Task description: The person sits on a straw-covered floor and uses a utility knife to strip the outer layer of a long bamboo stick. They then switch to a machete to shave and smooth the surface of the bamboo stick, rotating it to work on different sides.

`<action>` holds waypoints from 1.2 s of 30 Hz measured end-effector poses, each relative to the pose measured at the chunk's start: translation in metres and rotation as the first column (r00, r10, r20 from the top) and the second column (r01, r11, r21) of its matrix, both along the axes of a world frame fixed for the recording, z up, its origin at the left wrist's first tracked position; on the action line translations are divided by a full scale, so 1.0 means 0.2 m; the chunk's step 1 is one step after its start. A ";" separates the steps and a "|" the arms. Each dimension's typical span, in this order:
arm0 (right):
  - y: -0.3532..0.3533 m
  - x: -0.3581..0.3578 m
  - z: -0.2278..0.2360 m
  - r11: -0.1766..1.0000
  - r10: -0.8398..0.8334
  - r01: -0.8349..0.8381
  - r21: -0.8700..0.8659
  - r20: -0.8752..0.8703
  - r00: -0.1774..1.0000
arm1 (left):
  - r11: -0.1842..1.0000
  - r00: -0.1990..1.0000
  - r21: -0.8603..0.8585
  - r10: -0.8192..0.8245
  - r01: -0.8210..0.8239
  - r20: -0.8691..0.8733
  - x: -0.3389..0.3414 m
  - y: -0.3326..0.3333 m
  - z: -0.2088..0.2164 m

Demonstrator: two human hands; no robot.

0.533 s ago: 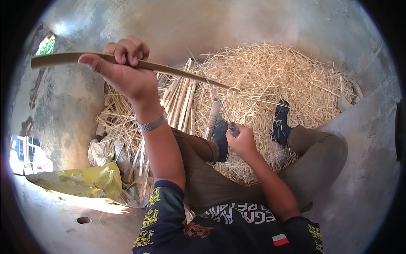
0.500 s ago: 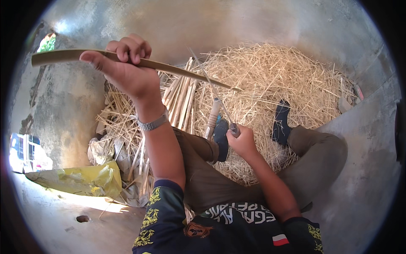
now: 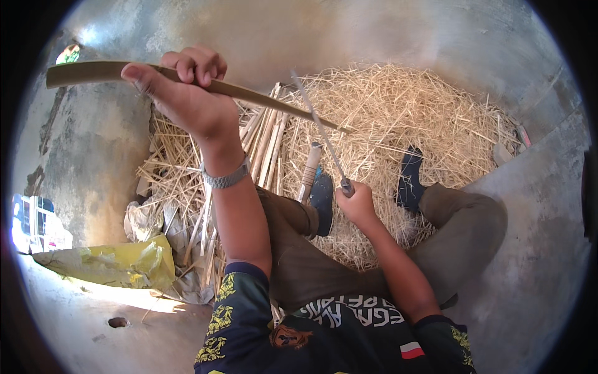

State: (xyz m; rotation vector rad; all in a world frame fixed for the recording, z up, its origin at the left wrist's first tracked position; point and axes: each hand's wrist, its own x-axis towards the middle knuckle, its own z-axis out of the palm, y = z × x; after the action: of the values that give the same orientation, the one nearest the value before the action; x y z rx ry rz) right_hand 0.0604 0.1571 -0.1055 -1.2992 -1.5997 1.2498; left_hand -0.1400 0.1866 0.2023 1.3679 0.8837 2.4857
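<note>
My left hand (image 3: 193, 100) is raised at the upper left, its fingers wrapped round a long, flat greenish-brown strip (image 3: 261, 101) that looks like split bamboo. The strip slants down to the right, its narrow end above the straw. In my right hand (image 3: 357, 206), low in the middle, is the handle of a long thin knife (image 3: 327, 138), its blade pointing up and away. That blade crosses the strip near its far end; whether they touch I cannot tell. Beside my left foot (image 3: 321, 202) stands a pale, rod-shaped wooden piece (image 3: 310, 169).
Loose straw-like shavings (image 3: 398, 106) form a large heap ahead, against a concrete wall (image 3: 349, 37). Pale split sticks (image 3: 269, 149) lie left of it. A yellow sack (image 3: 134, 262) lies at the left, near a hole (image 3: 118, 322) in the floor. My right foot (image 3: 411, 177) rests in the shavings.
The knife blade has swung slightly to the right and looks a little more upright. My left hand and the strip have risen slightly. Both grips stay the same.
</note>
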 end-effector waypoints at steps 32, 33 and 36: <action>0.04 0.00 -0.06 0.969 -0.087 0.130 -0.212 0.199 0.976 | 1.000 0.999 0.020 0.020 -0.021 0.047 -0.05 0.00 0.00; 0.04 0.02 -0.07 0.965 -0.084 0.137 -0.224 0.232 0.969 | 0.999 0.997 0.020 0.039 -0.041 0.062 -0.06 0.00 0.00; 0.05 0.04 -0.08 0.942 -0.076 0.126 -0.311 0.167 0.983 | 0.978 0.973 0.041 0.198 -0.204 0.120 -0.04 0.01 0.00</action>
State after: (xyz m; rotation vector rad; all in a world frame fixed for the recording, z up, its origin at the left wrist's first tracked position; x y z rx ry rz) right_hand 0.0692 0.1669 -0.1213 -1.6946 -1.4499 1.4162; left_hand -0.1478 0.1881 0.2032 1.1891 0.9825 2.7262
